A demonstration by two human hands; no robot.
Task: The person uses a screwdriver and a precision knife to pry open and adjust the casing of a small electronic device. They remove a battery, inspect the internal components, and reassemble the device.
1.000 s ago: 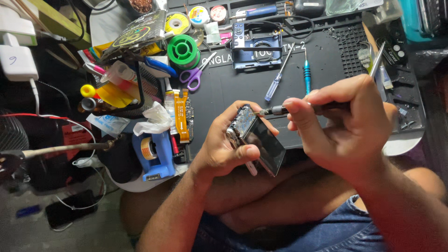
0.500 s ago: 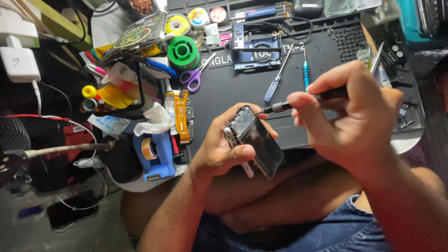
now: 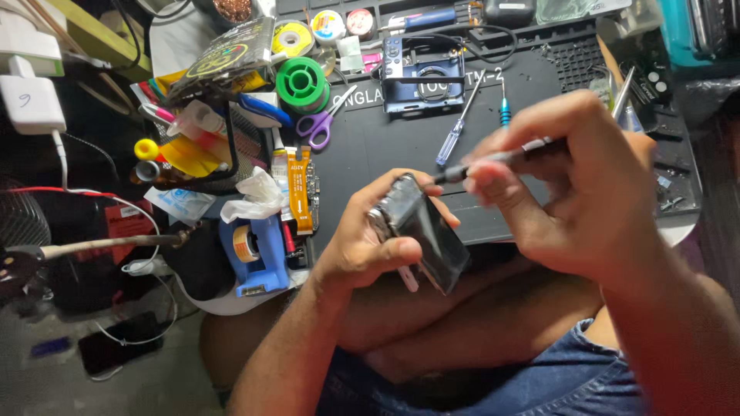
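Observation:
My left hand [image 3: 370, 243] grips a small silver and black compact camera [image 3: 424, 231], held tilted above my lap at the near edge of the work mat. My right hand [image 3: 586, 192] pinches a thin black screwdriver [image 3: 501, 159]. Its tip touches the top corner of the camera. The right hand looks slightly blurred.
A dark work mat [image 3: 385, 142] carries a blue camera body [image 3: 420, 73], two blue-handled screwdrivers [image 3: 460, 123], purple scissors [image 3: 324, 123], a green solder spool [image 3: 302, 83] and an orange flex cable [image 3: 301, 189]. A blue tape dispenser [image 3: 254, 258] and a mesh tool holder [image 3: 208, 146] stand on the left.
The right hand and the screwdriver have shifted slightly up and right while the tip stays on the camera. The left hand holds the camera in about the same place.

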